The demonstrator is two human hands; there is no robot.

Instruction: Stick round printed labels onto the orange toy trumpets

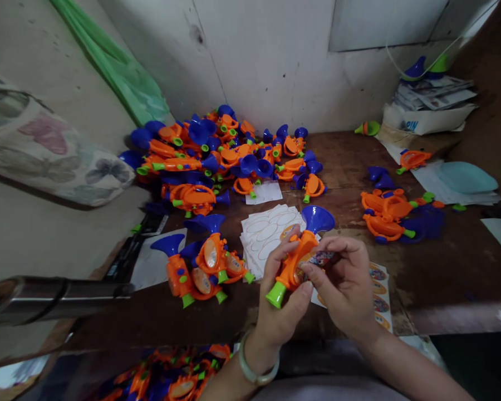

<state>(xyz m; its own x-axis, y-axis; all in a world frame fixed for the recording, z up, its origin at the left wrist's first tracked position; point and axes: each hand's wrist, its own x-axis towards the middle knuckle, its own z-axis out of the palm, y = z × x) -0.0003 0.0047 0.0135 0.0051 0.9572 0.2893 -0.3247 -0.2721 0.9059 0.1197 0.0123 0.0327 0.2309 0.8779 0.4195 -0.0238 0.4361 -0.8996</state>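
Observation:
An orange toy trumpet [297,249] with a blue bell and a green mouthpiece is gripped in my left hand [278,306], which wears a bangle at the wrist. My right hand [348,287] pinches a small printed oval sticker [320,258] against the trumpet's side. Partly under my right hand lies a sheet of oval stickers [379,295]. Behind the trumpet is a stack of white sheets with empty oval outlines [267,234]. Left of my hands sits a small group of trumpets with oval labels [210,253].
A large heap of toy trumpets [229,150] lies against the wall. More orange and blue trumpet parts [386,211] lie at the right. A box of papers [430,114] stands at the back right. Below the table edge are more trumpets [179,384]. A metal tube [58,298] juts in at left.

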